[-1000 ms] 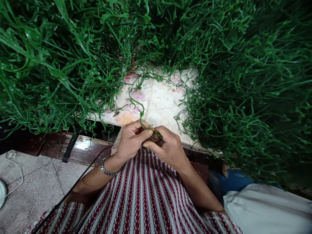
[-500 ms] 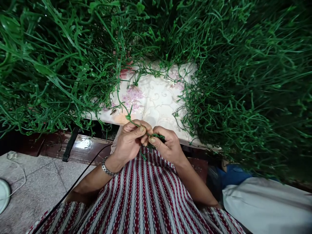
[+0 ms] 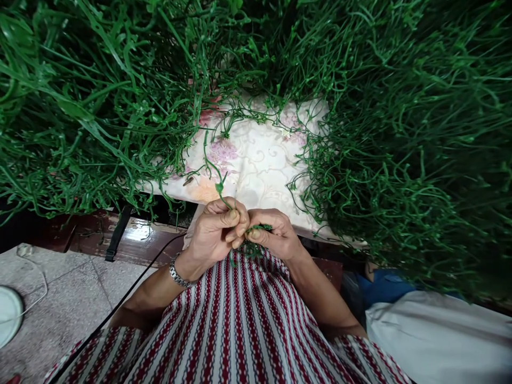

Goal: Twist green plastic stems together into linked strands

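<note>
My left hand [image 3: 214, 232] pinches a thin green stem [image 3: 220, 191], plastic-looking, between thumb and fingers. The stem's branching tip rises above the knuckles. Right against it, my right hand [image 3: 276, 234] is closed with thumb on forefinger around a small green sprig [image 3: 262, 227]. More dark green strands [image 3: 251, 249] hang below the fingers in front of the striped garment. The spot where stem and sprig meet is hidden by the fingertips. Both hands are held near the front edge of a floral cloth [image 3: 264, 170].
Piles of tangled green stems crowd the left [image 3: 100, 117], the back and the right [image 3: 392, 176] of the cloth. A black cable [image 3: 136, 282] crosses by my left forearm. White fabric [image 3: 436, 330] lies low at right; a white round object [image 3: 8, 316] is on the floor at left.
Both hands stay together, with the fingers slightly shifted. The stem in my left hand has slid a little to the right, and more green strands show below the hands.
</note>
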`<state>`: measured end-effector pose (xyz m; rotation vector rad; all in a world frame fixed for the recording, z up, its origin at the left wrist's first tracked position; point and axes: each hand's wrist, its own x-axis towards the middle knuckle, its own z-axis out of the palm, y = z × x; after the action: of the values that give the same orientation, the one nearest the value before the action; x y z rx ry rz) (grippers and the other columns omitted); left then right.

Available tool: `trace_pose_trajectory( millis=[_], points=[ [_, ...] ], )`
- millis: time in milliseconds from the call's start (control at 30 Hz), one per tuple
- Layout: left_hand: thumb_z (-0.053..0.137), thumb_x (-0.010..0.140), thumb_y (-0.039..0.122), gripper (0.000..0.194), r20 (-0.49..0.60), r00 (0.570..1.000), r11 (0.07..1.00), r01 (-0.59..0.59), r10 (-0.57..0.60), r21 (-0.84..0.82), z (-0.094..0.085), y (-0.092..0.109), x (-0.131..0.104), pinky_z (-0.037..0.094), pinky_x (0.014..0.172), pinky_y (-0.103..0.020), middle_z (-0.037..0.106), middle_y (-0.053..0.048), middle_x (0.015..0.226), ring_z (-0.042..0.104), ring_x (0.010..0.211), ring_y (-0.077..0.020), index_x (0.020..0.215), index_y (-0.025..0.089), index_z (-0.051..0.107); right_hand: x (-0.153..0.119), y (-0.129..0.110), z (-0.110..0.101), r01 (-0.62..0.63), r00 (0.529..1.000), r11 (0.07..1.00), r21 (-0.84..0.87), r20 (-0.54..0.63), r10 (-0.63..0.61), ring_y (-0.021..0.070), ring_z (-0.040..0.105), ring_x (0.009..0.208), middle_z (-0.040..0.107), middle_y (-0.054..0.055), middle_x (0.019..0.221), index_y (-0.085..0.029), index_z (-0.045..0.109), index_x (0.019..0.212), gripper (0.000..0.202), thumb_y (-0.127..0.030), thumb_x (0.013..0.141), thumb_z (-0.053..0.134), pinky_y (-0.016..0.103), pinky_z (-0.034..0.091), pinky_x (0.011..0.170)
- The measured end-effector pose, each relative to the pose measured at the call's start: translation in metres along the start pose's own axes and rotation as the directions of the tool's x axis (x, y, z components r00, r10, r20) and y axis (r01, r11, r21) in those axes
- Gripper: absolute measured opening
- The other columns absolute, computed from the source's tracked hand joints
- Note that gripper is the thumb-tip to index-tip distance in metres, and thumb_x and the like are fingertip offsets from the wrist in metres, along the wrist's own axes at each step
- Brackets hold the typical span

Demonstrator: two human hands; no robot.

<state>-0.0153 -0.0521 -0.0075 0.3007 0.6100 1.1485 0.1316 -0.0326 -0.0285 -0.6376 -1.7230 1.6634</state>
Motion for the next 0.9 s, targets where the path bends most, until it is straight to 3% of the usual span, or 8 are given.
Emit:
trace_pose_trajectory(
  millis=[367, 600, 767, 900],
  points=[
    [0.074, 0.062, 0.025, 0.02, -0.002, 1.0, 1.0, -0.016, 0.016, 0.005, 0.006, -0.001, -0.002, 0.037, 0.027, -0.011, 0.052, 0.004, 0.044, 0.034, 0.028, -0.0004, 0.056, 0.012, 0.06, -0.001, 0.012, 0.006, 0.028, 0.994, 0.997, 0.073, -0.112, -0.02, 0.0109, 0.048, 0.05, 0.048, -0.001, 0.056, -0.016, 0.052, 0.065, 0.036, -0.049, 0.08, 0.053, 0.024, 0.039, 0.051],
    [0.073, 0.065, 0.024, 0.017, 0.057, 0.998, 0.999, 0.012, -0.014, 0.047, -0.001, 0.0, 0.0, 0.043, 0.03, -0.015, 0.056, 0.001, 0.047, 0.04, 0.031, -0.0029, 0.061, 0.012, 0.062, 0.001, -0.004, -0.007, -0.038, 0.998, 0.994, -0.104, 0.052, 0.044, 0.0116, 0.053, 0.055, 0.059, 0.003, 0.061, -0.016, 0.055, 0.066, 0.041, -0.051, 0.084, 0.046, 0.023, 0.043, 0.055],
    [0.074, 0.063, 0.025, 0.017, 0.11, 0.991, 0.997, 0.076, -0.076, 0.007, -0.005, 0.0, -0.001, 0.041, 0.028, -0.016, 0.052, 0.002, 0.042, 0.036, 0.028, -0.0021, 0.061, 0.011, 0.065, 0.003, -0.005, -0.005, 0.05, 0.993, 0.995, 0.085, 0.101, -0.059, 0.0129, 0.056, 0.062, 0.06, 0.004, 0.063, -0.015, 0.056, 0.067, 0.028, -0.036, 0.085, 0.05, 0.024, 0.044, 0.062],
    [0.074, 0.063, 0.024, 0.016, 0.107, 0.989, 0.994, 0.109, -0.106, -0.021, -0.005, 0.001, -0.002, 0.04, 0.028, -0.015, 0.052, 0.002, 0.044, 0.036, 0.028, -0.0019, 0.06, 0.011, 0.064, -0.001, 0.004, -0.004, 0.043, 0.997, 0.99, 0.136, 0.058, -0.051, 0.0104, 0.049, 0.053, 0.053, 0.001, 0.059, -0.014, 0.054, 0.064, 0.03, -0.038, 0.082, 0.053, 0.023, 0.039, 0.054]
  ],
)
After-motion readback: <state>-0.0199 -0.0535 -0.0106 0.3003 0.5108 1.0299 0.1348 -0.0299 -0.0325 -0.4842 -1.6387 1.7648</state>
